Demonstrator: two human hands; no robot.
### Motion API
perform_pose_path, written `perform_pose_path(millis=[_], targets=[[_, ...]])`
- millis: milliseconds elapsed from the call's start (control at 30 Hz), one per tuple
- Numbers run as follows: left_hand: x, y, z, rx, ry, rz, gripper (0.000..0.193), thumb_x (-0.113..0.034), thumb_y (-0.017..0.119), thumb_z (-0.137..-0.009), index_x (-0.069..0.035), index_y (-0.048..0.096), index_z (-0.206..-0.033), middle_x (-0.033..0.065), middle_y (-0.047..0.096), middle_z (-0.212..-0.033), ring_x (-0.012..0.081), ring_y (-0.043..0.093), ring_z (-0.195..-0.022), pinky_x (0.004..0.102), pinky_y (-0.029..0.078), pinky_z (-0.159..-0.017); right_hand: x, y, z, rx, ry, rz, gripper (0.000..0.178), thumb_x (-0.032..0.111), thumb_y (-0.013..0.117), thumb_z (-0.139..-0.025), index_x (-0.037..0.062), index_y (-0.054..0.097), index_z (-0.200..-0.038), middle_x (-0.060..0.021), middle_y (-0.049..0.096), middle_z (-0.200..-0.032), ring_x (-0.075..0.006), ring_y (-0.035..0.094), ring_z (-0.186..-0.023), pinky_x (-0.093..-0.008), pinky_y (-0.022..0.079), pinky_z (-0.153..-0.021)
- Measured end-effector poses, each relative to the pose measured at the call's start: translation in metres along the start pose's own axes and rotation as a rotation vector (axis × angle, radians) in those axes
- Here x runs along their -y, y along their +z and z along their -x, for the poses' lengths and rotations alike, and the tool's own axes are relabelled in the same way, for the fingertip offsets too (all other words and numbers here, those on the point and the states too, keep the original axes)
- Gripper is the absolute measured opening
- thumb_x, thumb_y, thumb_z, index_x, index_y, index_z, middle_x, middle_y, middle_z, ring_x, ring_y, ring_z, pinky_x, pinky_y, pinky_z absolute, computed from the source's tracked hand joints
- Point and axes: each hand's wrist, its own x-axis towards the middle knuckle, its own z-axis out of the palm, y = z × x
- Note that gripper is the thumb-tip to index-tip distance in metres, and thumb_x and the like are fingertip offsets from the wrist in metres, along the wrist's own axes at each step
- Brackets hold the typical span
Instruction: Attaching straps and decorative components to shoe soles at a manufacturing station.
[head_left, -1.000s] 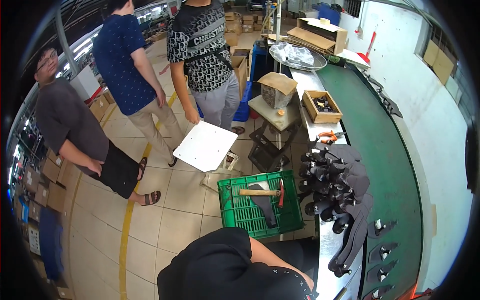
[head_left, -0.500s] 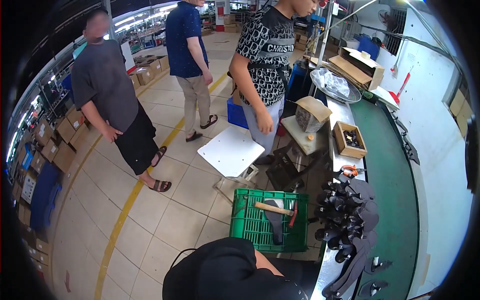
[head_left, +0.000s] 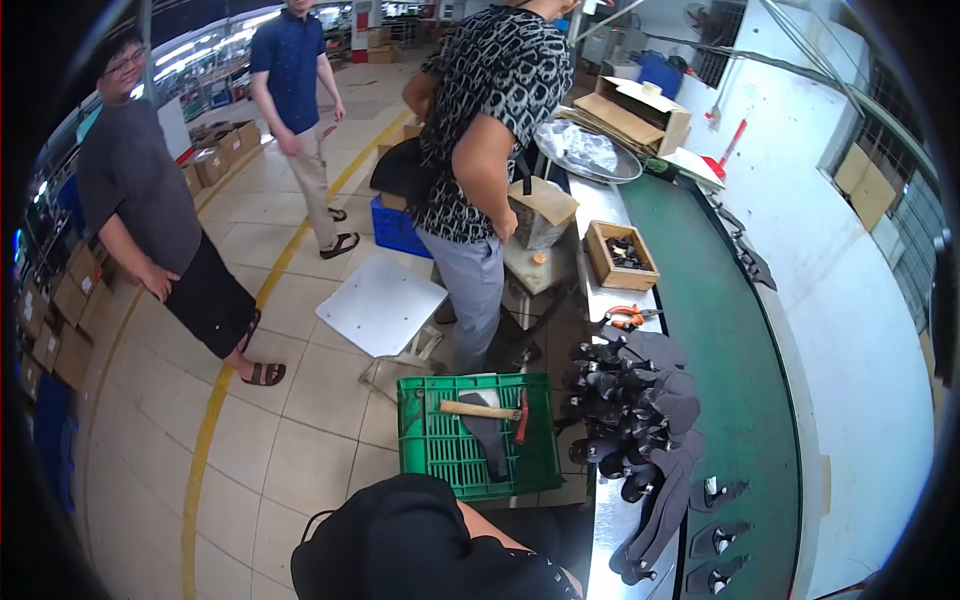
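My black-sleeved arm [head_left: 420, 545] at lower edge; my hands hidden, finger state cannot tell; just beyond, green slatted plastic crate [head_left: 478, 435] upside down, wooden-handled hammer [head_left: 487, 410] lying on it; right, heap of dark grey shoe insoles [head_left: 640, 400] on metal bench edge; farther, small wooden box [head_left: 621, 255]; three people standing beyond.

The head-worn fisheye camera is looking down and forward from standing height, facing the green conveyor belt [head_left: 740, 330] at right and the tiled floor [head_left: 300, 440] at left.
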Motion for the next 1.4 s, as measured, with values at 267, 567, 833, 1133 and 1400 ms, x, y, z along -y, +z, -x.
perform_pose_path(millis=[267, 567, 833, 1133, 1400], targets=[[0.007, -0.009, 0.009, -0.018, -0.125, 0.058, 0.027, -0.024, 0.067, -0.077, 0.0, 0.066, -0.088, 0.0084, 0.065, -0.077, 0.0177, 0.061, -0.072, 0.0282, 0.048, -0.065, 0.001, 0.005, -0.017, 0.039, 0.08, -0.062, 0.054, 0.032, 0.066, -0.086, 0.0032, 0.046, -0.127, -0.0152, 0.059, -0.105, -0.0218, 0.057, -0.089, -0.0312, 0.045, -0.085], [-0.006, -0.002, 0.025, -0.097, -0.246, 0.087, 0.028, -0.024, 0.07, -0.075, 0.002, 0.068, -0.083, 0.007, 0.065, -0.075, 0.0147, 0.061, -0.071, 0.0271, 0.048, -0.065, 0.01, 0.02, -0.024, 0.122, 0.148, -0.075, 0.053, 0.029, 0.065, -0.087, 0.0037, 0.044, -0.128, -0.0149, 0.059, -0.106, -0.0208, 0.056, -0.089, -0.033, 0.045, -0.085], [-0.071, 0.071, 0.041, -0.056, -0.691, 0.573, 0.019, -0.017, 0.072, -0.071, -0.001, 0.069, -0.082, 0.004, 0.067, -0.077, 0.0098, 0.059, -0.073, 0.0263, 0.047, -0.069, -0.011, 0.14, 0.103, -0.163, 0.05, -0.683, 0.018, 0.019, 0.056, -0.089, 0.0025, 0.058, -0.094, -0.0066, 0.06, -0.089, -0.0218, 0.059, -0.086, -0.0375, 0.049, -0.083], [-0.059, 0.076, 0.042, -0.135, -1.141, 0.98, 0.031, -0.016, 0.073, -0.077, 0.0, 0.065, -0.102, 0.0058, 0.066, -0.091, 0.011, 0.062, -0.082, 0.0229, 0.049, -0.077, -0.03, 0.146, 0.121, -0.242, 0.07, -0.078, 0.013, 0.008, 0.061, -0.087, 0.0008, 0.06, -0.097, 0.0037, 0.051, -0.068, -0.0015, 0.043, -0.061, -0.0192, 0.036, -0.054], [-0.06, 0.107, 0.039, -0.227, -1.217, 0.941, 0.032, -0.019, 0.073, -0.077, -0.002, 0.064, -0.103, 0.0045, 0.065, -0.092, 0.0112, 0.063, -0.082, 0.0229, 0.05, -0.075, -0.048, 0.14, 0.137, -0.407, -0.38, 0.573, 0.018, 0.012, 0.07, -0.074, 0.005, 0.067, -0.09, -0.0049, 0.064, -0.082, -0.0176, 0.057, -0.07, -0.0312, 0.044, -0.068]])
